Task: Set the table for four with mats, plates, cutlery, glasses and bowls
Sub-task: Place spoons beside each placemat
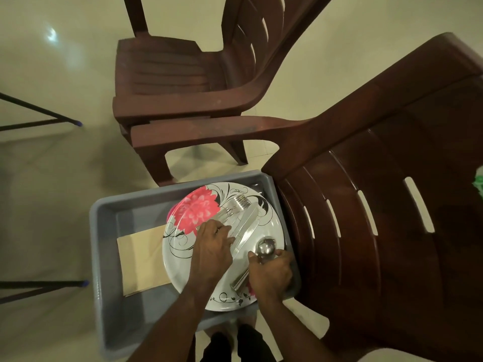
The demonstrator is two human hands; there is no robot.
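Note:
A grey plastic tub (104,246) stands on the floor below me. Inside it lies a white plate (180,267) with a pink flower and black scrolls. Forks (239,201), knives (247,224) and spoons (266,247) lie across the plate. My left hand (211,250) curls over the fork handles at the plate's middle. My right hand (271,274) grips the spoon handles at the plate's right edge, the bowls sticking out above the fingers. A tan mat (138,259) lies flat under the plate on the tub's left side.
Two dark brown plastic chairs surround the tub: one (183,82) beyond it, another (392,205) pressed against its right side. Black metal legs with blue tips (78,124) reach in from the left. My feet (235,343) stand at the tub's near edge on pale floor tiles.

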